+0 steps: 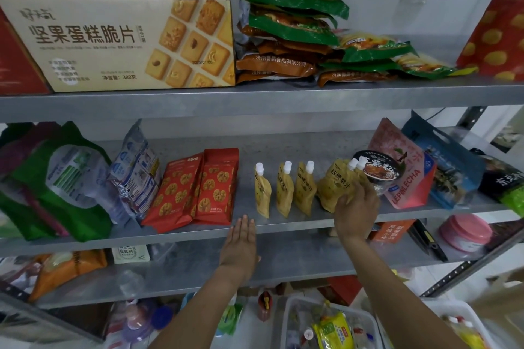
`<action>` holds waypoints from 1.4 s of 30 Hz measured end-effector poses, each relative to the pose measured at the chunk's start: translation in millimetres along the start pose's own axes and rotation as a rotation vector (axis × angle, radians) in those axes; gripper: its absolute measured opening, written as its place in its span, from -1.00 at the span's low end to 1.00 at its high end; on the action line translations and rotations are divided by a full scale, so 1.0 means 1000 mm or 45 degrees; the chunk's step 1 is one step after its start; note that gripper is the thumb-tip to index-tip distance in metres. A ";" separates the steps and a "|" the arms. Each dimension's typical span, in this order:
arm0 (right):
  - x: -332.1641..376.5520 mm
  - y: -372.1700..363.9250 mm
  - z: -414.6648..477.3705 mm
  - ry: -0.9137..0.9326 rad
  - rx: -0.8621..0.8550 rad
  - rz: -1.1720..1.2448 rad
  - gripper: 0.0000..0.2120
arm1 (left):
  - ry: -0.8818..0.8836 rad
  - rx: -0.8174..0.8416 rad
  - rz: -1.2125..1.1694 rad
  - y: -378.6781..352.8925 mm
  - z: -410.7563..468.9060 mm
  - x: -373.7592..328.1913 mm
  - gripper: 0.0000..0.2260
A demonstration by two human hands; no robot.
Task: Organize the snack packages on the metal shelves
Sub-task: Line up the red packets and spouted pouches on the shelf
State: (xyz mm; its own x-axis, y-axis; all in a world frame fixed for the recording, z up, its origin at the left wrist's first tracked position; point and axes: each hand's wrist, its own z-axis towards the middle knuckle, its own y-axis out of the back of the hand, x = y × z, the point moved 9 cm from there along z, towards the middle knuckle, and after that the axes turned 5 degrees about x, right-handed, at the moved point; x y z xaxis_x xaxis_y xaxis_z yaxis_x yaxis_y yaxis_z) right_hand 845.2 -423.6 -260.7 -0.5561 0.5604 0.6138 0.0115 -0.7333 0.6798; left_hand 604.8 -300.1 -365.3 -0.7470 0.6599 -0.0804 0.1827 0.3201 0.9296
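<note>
On the middle metal shelf (283, 225) three yellow spouted juice pouches (283, 193) stand upright in a row. To their right my right hand (355, 207) grips another yellow pouch (336, 181) with white caps, tilted against a black bowl of noodles (377, 168). My left hand (241, 241) lies flat with straight fingers on the shelf's front edge, just left of the pouch row and holding nothing. Two red cookie bags (198, 187) stand left of the pouches.
Green (56, 181) and clear bags fill the shelf's left end; pink (402, 167) and blue (445, 164) bags stand at the right. The top shelf holds a biscuit box (119, 39) and stacked green and brown packs (295, 22). White bins (326, 323) sit on the floor.
</note>
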 end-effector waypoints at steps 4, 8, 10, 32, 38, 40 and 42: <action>0.001 -0.002 0.001 -0.021 0.028 0.053 -0.62 | 0.002 -0.005 0.008 0.000 0.000 0.001 -0.23; 0.006 0.003 0.003 -0.037 0.030 0.164 -0.55 | 0.002 -0.010 0.019 0.000 0.001 0.000 -0.23; 0.009 0.003 0.004 -0.041 0.032 0.260 -0.53 | 0.002 -0.011 0.026 0.000 0.000 0.000 -0.23; -0.007 -0.027 0.005 -0.131 0.296 0.295 -0.80 | -0.027 -0.005 -0.009 0.002 -0.004 0.001 -0.21; -0.040 0.004 -0.016 -0.349 0.301 0.453 -0.82 | -0.034 0.002 -0.094 0.001 -0.008 0.001 -0.21; -0.049 0.014 -0.023 -0.383 0.308 0.605 -0.83 | -0.034 0.040 -0.303 0.000 -0.010 0.001 -0.23; -0.051 0.023 -0.030 -0.403 0.354 0.709 -0.85 | -0.040 0.026 -0.582 0.004 -0.015 0.000 -0.26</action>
State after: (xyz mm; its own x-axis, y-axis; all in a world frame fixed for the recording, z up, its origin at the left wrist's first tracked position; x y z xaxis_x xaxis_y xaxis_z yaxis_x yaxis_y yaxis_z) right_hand 849.1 -480.0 -288.5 -0.1376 0.2457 0.9595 0.4602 -0.8419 0.2816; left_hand 595.7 -309.3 -355.9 -0.7340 0.4683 -0.4919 -0.1483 0.5963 0.7890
